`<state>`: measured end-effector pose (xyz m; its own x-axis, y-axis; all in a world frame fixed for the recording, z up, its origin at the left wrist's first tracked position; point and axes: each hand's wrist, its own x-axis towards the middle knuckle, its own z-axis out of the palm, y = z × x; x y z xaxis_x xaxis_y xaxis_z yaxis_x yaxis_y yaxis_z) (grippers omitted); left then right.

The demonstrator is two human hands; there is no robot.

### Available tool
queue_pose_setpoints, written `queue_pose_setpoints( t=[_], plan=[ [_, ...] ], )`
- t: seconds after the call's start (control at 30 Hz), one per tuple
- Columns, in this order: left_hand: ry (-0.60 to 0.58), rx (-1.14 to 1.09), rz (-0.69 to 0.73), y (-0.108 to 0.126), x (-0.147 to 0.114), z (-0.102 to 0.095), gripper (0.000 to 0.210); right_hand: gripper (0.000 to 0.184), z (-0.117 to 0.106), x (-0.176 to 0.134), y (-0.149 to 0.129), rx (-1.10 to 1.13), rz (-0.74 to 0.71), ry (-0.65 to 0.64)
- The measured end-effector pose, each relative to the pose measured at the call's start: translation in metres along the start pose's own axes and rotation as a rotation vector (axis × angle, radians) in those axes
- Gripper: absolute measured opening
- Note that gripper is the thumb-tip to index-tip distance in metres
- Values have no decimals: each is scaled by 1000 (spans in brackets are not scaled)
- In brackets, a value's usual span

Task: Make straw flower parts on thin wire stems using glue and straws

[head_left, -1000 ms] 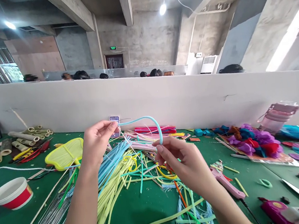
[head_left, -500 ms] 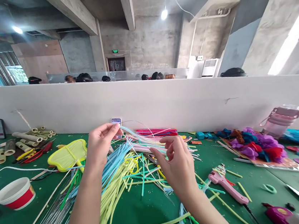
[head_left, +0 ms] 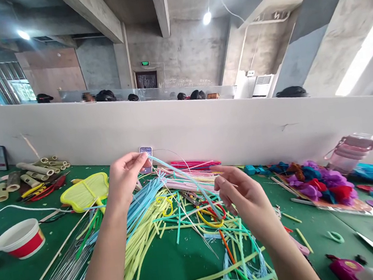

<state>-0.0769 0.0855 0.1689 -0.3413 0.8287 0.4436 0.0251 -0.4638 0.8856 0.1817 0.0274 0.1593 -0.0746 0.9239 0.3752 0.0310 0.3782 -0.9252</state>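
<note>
My left hand is closed in a pinch on one end of a light blue pipe cleaner and a thin wire. The pipe cleaner slopes down to the right, over the pile. My right hand is beside its lower part, with fingers loosely bent and apart, and nothing visible in them. Under the hands lie bundles of blue pipe cleaners, yellow-green pipe cleaners and pink ones. Yellow-and-red-handled scissors lie between them, partly covered.
To the left are a yellow fan-shaped piece, a paper cup, metal wires and bamboo tubes. A phone leans on the white partition. Felt-like petals and a pink bottle are at the right.
My right hand has moved right and down, away from the left, uncovering the scissors and the full blue pipe cleaner. My left hand keeps its pinch almost in place.
</note>
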Motion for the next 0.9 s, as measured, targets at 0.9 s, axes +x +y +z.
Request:
queue_pose_setpoints(
  t=[0.9],
  plan=[
    [-101, 211, 147, 13, -16, 9, 18, 33, 31, 2, 19, 61, 326, -245]
  ],
)
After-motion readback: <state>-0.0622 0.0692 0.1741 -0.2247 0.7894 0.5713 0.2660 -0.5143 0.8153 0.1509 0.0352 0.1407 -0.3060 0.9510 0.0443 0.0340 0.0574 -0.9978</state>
